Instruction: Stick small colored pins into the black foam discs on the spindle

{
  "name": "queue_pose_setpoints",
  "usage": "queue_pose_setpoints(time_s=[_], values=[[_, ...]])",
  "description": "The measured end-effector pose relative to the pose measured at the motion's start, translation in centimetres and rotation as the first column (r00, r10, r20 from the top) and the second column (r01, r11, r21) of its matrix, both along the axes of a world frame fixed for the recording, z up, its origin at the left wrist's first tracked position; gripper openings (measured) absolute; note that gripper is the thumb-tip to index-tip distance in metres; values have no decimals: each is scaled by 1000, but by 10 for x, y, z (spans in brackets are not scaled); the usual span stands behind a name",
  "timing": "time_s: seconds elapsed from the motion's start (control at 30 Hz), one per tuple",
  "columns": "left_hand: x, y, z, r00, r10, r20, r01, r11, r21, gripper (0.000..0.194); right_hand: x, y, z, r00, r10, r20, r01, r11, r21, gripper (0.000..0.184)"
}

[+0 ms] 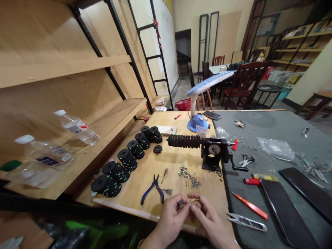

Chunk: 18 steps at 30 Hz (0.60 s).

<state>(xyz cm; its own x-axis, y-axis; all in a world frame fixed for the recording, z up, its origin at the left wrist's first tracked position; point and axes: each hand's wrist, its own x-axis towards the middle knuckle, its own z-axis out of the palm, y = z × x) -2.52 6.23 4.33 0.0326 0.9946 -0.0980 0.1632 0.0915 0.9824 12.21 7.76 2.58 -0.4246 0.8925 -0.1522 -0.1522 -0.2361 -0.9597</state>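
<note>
My left hand (173,215) and my right hand (207,216) meet at the table's near edge, fingertips pinched together. A small dark piece (180,204) shows within the curl of my left fingers; what the fingertips hold is too small to name. Just beyond lie pliers (153,188) with blue handles, jaws pointing away. A pile of coloured beads (184,172) and a heap of small metal pins (195,182) are on the wood behind my hands. Farther back stands a hand-cranked winder (211,152), a row of black discs (183,141) on its shaft.
Several black spools (127,159) with bright flecks line the left side. A blue lamp (198,122) stands behind the winder. On the grey mat (249,135) at right are thread snips (247,221), an orange-handled tool (251,206) and a phone (282,214). Bottles (77,128) rest on the left shelf.
</note>
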Motion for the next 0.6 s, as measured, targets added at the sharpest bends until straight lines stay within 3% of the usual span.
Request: queue_pose_setpoints(time_s=[0.13,0.3,0.43,0.6], values=[[-2,-2,-4,998,49,-48,-48,999,25,21,-5,3,-8,985,40,168,-56,994,91,35],[-9,-1,-9,992,78,-101,-75,997,34,22,-9,2,-31,955,-24,296,-46,973,228,32],[-35,14,-12,963,202,-176,-189,978,89,26,-8,2,-38,979,-46,200,29,996,85,39],[-79,34,-13,879,450,-159,-427,890,157,32,-6,4,-53,988,-142,64,148,983,-105,46]])
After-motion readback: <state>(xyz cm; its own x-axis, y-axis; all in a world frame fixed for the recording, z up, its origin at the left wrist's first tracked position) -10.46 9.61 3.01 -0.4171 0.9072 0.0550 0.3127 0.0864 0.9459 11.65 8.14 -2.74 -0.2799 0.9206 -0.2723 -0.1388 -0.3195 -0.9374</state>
